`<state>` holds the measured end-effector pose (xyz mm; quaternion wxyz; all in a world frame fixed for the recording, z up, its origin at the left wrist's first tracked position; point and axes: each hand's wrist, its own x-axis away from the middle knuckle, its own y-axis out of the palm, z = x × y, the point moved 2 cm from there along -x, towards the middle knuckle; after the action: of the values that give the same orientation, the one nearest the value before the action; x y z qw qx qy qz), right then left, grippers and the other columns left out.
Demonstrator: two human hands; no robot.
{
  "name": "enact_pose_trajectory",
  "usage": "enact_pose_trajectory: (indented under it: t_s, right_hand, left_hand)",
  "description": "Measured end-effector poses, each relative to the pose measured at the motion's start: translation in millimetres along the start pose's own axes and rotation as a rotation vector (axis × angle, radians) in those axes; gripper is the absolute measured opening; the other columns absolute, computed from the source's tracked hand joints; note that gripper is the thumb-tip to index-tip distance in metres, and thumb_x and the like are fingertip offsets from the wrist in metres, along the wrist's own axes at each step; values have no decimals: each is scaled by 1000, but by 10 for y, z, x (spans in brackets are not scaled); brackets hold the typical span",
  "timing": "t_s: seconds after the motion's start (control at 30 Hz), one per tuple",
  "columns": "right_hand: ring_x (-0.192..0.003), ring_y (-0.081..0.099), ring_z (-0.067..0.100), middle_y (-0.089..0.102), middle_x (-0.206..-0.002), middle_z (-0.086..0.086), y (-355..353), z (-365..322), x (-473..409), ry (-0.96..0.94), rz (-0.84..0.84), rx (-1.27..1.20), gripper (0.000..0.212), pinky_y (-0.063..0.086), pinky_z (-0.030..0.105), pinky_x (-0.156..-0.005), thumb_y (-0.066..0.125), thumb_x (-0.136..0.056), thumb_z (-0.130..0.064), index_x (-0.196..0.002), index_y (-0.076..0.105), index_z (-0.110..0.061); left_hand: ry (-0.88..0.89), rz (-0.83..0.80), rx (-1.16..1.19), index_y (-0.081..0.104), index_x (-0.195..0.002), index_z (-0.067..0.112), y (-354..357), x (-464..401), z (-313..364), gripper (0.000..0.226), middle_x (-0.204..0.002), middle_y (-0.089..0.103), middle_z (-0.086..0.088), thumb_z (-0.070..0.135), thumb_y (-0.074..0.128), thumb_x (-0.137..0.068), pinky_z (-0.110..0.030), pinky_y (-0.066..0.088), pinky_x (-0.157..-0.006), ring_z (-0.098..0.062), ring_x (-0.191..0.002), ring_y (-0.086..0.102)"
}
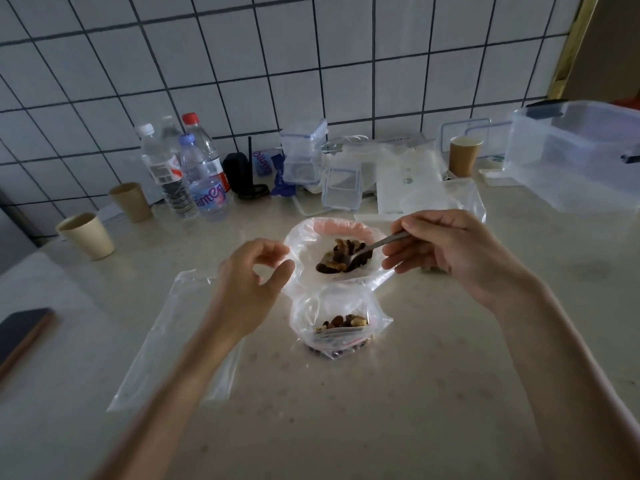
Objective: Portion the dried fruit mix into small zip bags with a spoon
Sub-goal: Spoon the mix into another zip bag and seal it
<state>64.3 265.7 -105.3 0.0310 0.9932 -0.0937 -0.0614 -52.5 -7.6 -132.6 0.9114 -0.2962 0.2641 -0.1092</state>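
Holding a metal spoon (367, 250) by its handle, the right hand (453, 258) has its fingers and thumb pinched around the stem, and the bowl of the spoon, heaped with dried fruit mix (341, 259), sits inside the open mouth of a small zip bag (304, 271) near the middle of the desk (450, 393). The left hand (252, 289) pinches the left rim of that bag between thumb and curled fingers, keeping the mouth wide. Just on the near side of it, touching it, stands a larger clear bag (341, 327) with more of the brown and tan mix showing at its bottom. A flat empty plastic bag (166, 341) lies on the desk to the left, partly under the left forearm. Further left, a dark phone (20, 334) rests at the desk's edge. Along the far side, against the white tiled wall (311, 64), stand several water bottles (194, 168), two paper cups (104, 220) at the far left, some small clear boxes (341, 188), and another paper cup (464, 155) to the right. A large clear plastic tub (571, 157) fills the far right corner.
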Motion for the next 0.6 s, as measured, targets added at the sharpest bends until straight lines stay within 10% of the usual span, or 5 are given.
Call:
enact_pose_trajectory:
  t_s: [0.23, 0.6]
  right_hand:
    - [-76, 75, 32, 76, -87, 20, -83, -51, 84, -21, -160, 213, 24, 61, 31, -70, 57, -104, -14, -97, 79, -9]
    - [-78, 72, 19, 74, -82, 11, -160, -97, 144, -128, -228, 361, 22, 61, 26, -80, 64, -90, -32, -101, 82, -23]
  left_hand:
    - [-142, -346, -18, 73, -85, 28, 95, 386, 133, 32, -68, 74, 2, 54, 60, -99, -22, 50, -60, -9, -58, 71]
    - [-240, -165, 73, 75, -80, 17, 267, 388, 15, 28, -56, 65, -10, 31, 64, -102, -25, 46, -50, -14, -41, 60]
